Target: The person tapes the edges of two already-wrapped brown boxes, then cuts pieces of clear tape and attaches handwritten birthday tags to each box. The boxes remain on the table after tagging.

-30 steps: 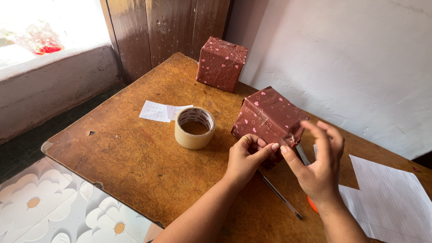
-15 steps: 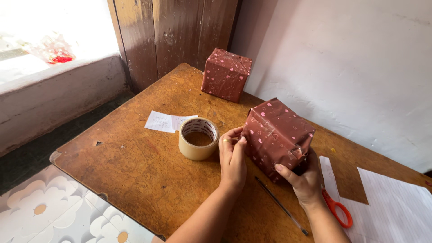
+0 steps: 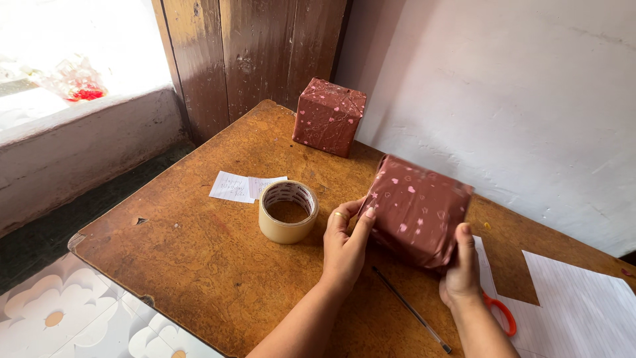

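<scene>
Our left hand [image 3: 344, 242] and right hand [image 3: 460, 272] grip the blurred maroon heart-print wrapped box [image 3: 416, 209] above the wooden table [image 3: 199, 265]. Orange-handled scissors [image 3: 500, 313] sit half hidden behind our right wrist.

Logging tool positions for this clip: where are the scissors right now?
In the head view, the orange-handled scissors lie on the wooden table, right of the right hand, by the white paper sheet.

You face a worn wooden table [image 3: 199, 265] against a white wall [image 3: 503, 99], dark wooden planks [image 3: 252, 59] beside a bright window ledge [image 3: 79, 119].
</scene>
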